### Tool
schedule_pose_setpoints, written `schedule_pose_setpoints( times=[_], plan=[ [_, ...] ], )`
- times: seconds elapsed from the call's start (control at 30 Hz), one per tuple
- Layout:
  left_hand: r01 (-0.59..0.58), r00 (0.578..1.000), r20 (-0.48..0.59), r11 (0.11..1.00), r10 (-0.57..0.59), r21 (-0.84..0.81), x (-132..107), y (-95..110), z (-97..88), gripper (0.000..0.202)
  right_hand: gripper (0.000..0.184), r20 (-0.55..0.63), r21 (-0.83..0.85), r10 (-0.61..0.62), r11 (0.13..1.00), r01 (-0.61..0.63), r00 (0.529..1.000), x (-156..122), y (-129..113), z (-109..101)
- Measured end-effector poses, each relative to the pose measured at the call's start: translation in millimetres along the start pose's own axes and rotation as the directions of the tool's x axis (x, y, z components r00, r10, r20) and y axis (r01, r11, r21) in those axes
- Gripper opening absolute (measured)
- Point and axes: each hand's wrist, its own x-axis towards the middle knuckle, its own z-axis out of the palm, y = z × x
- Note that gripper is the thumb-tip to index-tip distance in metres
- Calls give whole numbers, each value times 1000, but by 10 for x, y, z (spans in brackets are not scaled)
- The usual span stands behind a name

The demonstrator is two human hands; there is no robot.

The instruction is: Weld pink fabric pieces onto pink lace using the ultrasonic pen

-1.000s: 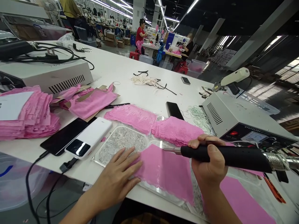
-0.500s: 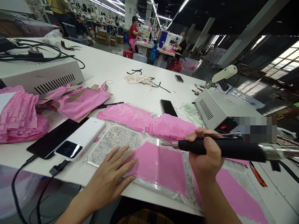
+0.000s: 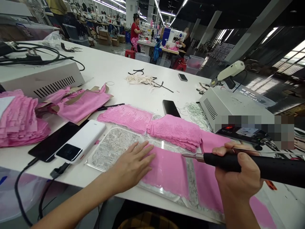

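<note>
My left hand (image 3: 132,167) lies flat with fingers spread, its fingertips on the left edge of a pink fabric panel (image 3: 168,171). That panel rests on a clear plastic template (image 3: 114,146) with rounded frames and a grey speckled surface. In my right hand (image 3: 240,178) is a thick black-handled tool (image 3: 267,167) with a tapered metal tip, held nearly level. Its tip is at the panel's upper right corner; whether it touches I cannot tell. A thin metal strip, perhaps tweezers (image 3: 245,152), is also between my right fingers. Another pink panel (image 3: 207,181) lies partly behind this hand.
Stacked pink lace pieces (image 3: 175,130) lie behind the panels. At left are a white power bank (image 3: 89,135), a dark phone (image 3: 54,144) and a pink lace pile (image 3: 19,121). Grey boxes (image 3: 238,105) flank the table; an orange cutter (image 3: 270,185) lies right.
My right hand and the tool have moved right, the tip going from the panel's top edge to its right corner. My left hand has slid right and slightly away from me.
</note>
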Motion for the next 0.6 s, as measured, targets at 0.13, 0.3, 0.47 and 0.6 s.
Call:
schedule_pose_setpoints(
  times=[0.13,0.3,0.47,0.6],
  plan=[
    [30,992,121,999,-27,-25,131,-19,54,45,13,-77,5,49,999,-49,996,4,-16,12],
    [60,985,163,998,-53,-35,117,-38,86,50,12,-93,-8,77,997,-78,993,21,-22,-14],
    [29,987,161,999,-23,-39,107,-56,100,52,15,-115,10,47,999,-46,992,32,-33,5],
    [22,990,138,999,-17,-38,101,-73,129,51,15,-33,36,24,999,-23,999,-17,-54,72]
  ],
)
